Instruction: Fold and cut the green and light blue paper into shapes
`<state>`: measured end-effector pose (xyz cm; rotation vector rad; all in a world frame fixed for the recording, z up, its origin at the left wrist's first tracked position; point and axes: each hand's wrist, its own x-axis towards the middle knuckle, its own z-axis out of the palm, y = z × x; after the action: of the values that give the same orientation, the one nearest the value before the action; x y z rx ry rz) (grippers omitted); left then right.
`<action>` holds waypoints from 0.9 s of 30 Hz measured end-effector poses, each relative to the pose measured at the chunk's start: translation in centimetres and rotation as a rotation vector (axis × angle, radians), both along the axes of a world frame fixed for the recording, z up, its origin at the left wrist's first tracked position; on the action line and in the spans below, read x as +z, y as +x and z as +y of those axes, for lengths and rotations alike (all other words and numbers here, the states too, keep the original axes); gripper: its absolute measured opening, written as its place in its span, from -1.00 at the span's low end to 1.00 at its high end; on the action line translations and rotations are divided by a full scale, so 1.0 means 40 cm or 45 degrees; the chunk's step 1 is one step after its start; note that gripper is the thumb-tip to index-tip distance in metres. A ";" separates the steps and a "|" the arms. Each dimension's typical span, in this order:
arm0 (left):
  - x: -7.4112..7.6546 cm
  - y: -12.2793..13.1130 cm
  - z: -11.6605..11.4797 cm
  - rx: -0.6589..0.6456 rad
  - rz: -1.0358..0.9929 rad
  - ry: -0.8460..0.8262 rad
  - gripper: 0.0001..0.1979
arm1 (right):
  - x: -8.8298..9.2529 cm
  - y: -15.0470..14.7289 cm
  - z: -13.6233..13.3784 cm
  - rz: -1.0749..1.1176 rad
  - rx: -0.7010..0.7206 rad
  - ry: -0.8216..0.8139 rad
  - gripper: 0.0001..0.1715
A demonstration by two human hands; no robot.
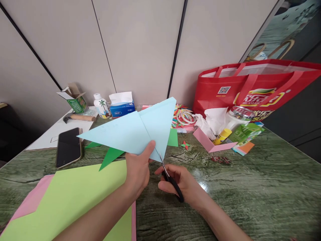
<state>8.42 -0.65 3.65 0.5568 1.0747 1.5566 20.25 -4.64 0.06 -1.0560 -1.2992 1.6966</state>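
Observation:
A folded sheet of light blue paper is held up above the table, one sharp corner pointing left. My left hand grips its lower edge, thumb on the near face. In my right hand is a pair of scissors with black handles. The blades meet the paper's bottom corner, where a slit or fold line runs up and to the left. Green paper pieces lie beneath the blue sheet, partly hidden by it.
Yellow-green paper over pink sheets covers the near left. A phone, hammer, white bottle and tissue pack stand or lie behind. At right are a pink paper tray, glue stick and red bag.

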 end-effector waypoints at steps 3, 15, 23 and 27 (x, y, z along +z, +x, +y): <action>0.004 -0.001 0.001 0.011 0.017 -0.054 -0.62 | -0.002 -0.001 0.000 -0.046 -0.014 0.011 -0.51; 0.002 -0.005 0.002 -0.031 -0.012 -0.044 -0.60 | -0.018 -0.004 -0.002 -0.063 -0.017 0.020 -0.52; 0.000 -0.001 0.001 0.009 0.029 -0.032 -0.63 | -0.010 -0.006 -0.004 -0.083 -0.046 0.024 -0.51; -0.001 -0.001 -0.001 0.025 0.040 -0.053 -0.65 | -0.004 -0.008 -0.004 -0.107 -0.059 0.016 -0.47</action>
<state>8.39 -0.68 3.62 0.5454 1.1370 1.5438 19.93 -4.79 -0.09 -1.1526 -1.3258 1.6230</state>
